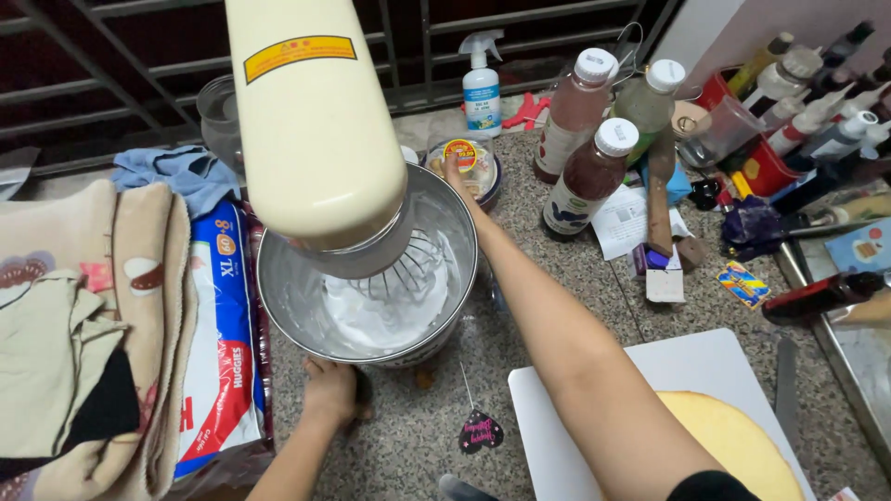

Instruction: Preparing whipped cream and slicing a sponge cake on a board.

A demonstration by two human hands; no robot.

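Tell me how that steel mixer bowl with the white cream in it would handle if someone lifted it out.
The steel bowl looks rigid and probably fairly heavy, with a pool of white cream in the bottom. Its polished wall is likely slippery, so the right hand at the far rim and the left hand low at the near side may need a firm grip. Tilted, the cream would likely slump rather than pour.

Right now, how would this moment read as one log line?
left hand: at mixer base, below steel bowl | right hand: on bowl's far rim | whisk: in white cream

Stand mixer with white cream on a granite tabletop [445,417]

Left hand [329,390] rests below the steel bowl [288,297]; right hand [453,172] touches its far rim.
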